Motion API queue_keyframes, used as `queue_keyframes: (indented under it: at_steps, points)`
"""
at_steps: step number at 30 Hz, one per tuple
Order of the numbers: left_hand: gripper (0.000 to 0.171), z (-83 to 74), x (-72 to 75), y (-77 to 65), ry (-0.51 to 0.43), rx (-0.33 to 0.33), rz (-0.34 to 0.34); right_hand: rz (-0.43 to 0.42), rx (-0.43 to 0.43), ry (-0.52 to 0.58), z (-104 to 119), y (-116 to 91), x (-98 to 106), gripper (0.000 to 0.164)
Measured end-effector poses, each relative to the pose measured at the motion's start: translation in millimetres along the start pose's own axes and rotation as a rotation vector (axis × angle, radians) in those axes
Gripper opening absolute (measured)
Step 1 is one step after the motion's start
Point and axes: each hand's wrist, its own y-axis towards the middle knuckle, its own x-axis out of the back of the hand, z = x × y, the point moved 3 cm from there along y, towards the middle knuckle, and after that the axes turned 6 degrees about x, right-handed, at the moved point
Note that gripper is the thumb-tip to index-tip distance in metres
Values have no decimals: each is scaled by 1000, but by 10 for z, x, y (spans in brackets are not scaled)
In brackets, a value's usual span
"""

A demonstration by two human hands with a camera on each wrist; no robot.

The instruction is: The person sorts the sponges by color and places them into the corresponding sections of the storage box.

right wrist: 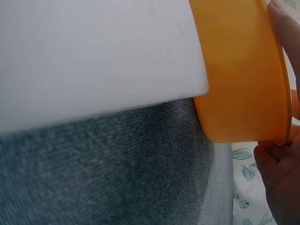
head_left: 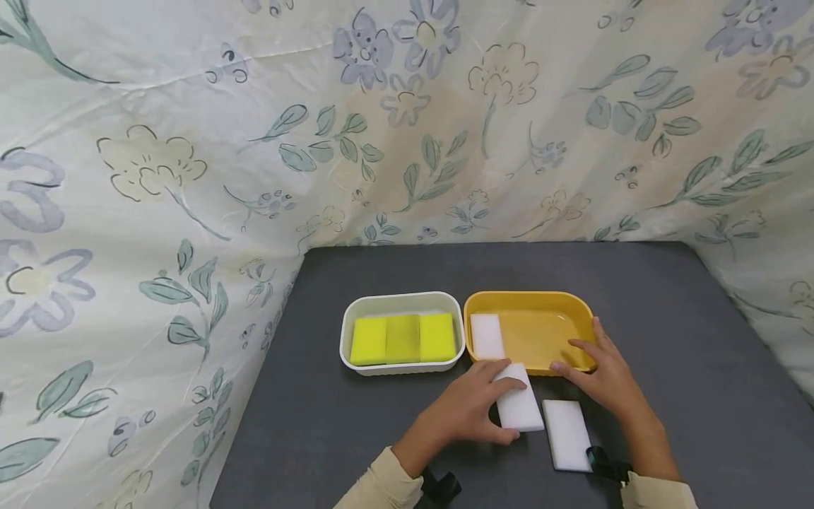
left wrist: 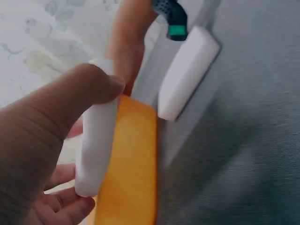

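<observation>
My left fingers point(head_left: 511, 384) pinch a white block point(head_left: 523, 410) by the front rim of the yellow tray point(head_left: 540, 329). Right fingers point(head_left: 585, 348) touch that tray's right end. Second white block point(head_left: 487, 336) inside it, left side. Third white block point(head_left: 567, 435) flat on the dark desk point(head_left: 286, 438), beside my right wrist. White tray point(head_left: 402, 370) just left, three yellow blocks point(head_left: 403, 339) in a row inside. Floral cloth point(head_left: 152, 170) behind.

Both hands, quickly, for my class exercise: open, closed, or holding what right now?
Left hand: closed, holding a white sponge between thumb and fingers.
Right hand: closed, holding the orange-yellow tray at its right end.
</observation>
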Motion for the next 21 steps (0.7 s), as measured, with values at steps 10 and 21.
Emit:
queue_keyframes:
  at_steps: [10, 21]
  points:
    - [61, 69, 35, 201, -45, 43, 114, 56, -20, 30, 18, 8, 12, 78]
    - [48, 79, 26, 340, -168, 29, 109, 33, 10, 51, 5, -15, 15, 71]
